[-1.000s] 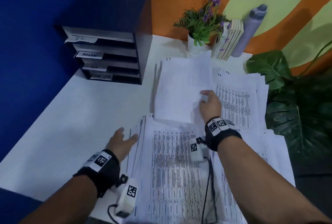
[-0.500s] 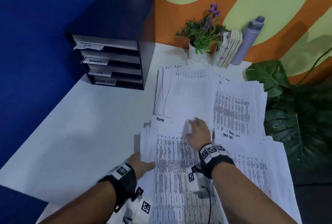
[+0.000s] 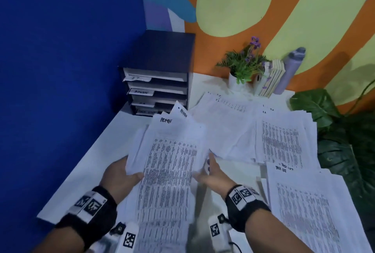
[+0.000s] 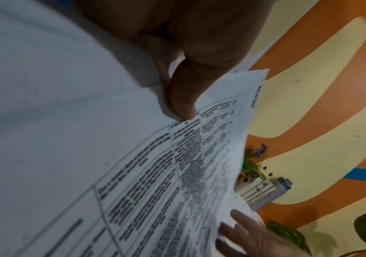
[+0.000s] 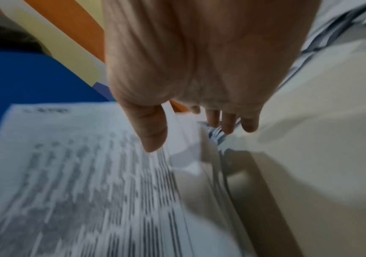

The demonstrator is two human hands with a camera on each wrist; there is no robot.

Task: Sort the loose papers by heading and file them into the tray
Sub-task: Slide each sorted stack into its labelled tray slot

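The ADMIN stack (image 3: 170, 163), flat on the table (image 3: 85, 163) before, is now lifted. The left hand (image 3: 119, 175) pinches its left edge; the right hand (image 3: 213, 173), fingers straight, supports the right edge. Three piles (image 3: 229, 129) remain; one four-shelf tray (image 3: 160, 78) stands far left.

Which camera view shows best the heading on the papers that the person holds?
The head view: the top sheet of the held papers faces the camera and reads ADMIN. In the left wrist view the heading lies at the far corner, slanted and blurred, past the left hand. In the right wrist view it is a smear beside the right hand.
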